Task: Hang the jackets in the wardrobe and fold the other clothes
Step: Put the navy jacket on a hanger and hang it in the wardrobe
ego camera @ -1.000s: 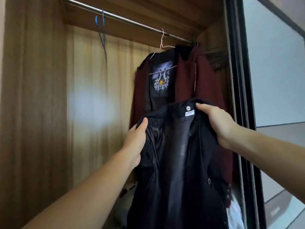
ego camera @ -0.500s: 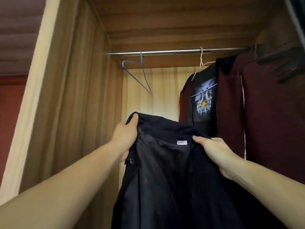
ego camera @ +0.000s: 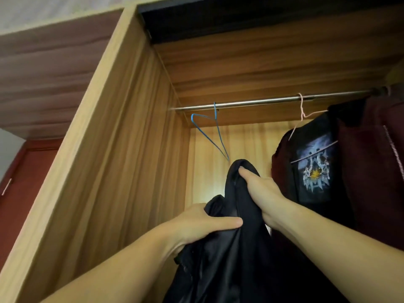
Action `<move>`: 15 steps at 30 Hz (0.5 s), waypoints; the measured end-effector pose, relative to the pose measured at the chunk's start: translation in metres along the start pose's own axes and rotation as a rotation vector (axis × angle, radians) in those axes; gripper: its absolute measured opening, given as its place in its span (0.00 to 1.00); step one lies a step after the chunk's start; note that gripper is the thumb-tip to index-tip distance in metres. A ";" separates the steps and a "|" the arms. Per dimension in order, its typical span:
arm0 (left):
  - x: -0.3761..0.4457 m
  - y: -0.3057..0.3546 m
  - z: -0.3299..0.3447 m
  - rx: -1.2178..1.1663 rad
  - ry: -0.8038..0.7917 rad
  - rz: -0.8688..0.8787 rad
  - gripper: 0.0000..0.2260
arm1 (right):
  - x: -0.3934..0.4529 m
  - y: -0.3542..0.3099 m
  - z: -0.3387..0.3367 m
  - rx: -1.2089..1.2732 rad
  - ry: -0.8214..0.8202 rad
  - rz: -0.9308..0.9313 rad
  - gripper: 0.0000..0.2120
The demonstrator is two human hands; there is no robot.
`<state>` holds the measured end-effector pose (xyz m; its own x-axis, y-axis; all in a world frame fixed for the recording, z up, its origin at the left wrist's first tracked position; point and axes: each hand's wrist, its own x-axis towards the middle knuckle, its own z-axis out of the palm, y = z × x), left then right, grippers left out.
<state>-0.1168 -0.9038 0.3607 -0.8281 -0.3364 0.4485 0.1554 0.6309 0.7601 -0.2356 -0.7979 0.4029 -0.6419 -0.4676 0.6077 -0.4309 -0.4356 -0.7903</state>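
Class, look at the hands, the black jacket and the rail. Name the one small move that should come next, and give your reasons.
Probably free the right hand and lift the empty blue hanger off the rail. Both hands grip the black jacket, the left hand lower, and the jacket is on no hanger yet. The blue hanger hangs bare just above it; the pink hanger already carries clothes.

We see a wardrobe (ego camera: 122, 162) of light wood-grain laminate, smooth and matt, its streaks running lengthwise. The rail (ego camera: 262, 102) is polished metal with a dull shine. From it hangs a blue hanger (ego camera: 209, 136) of thin coated wire, and a pale pink wire hanger (ego camera: 302, 115). The black jacket (ego camera: 236, 254) is smooth cloth with a faint satin sheen. The maroon jacket (ego camera: 371, 171) looks soft and matt, with a metal zip (ego camera: 394, 149). The printed black shirt (ego camera: 314, 169) is matt cloth.
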 end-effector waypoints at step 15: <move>0.087 -0.036 -0.058 -0.350 0.742 0.091 0.05 | 0.088 -0.056 0.090 -0.631 0.191 -0.664 0.26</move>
<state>-0.1631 -0.9959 0.3992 -0.2522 -0.7463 0.6160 0.4651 0.4648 0.7534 -0.2109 -0.8836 0.5081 -0.2102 -0.1141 0.9710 -0.9753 -0.0443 -0.2163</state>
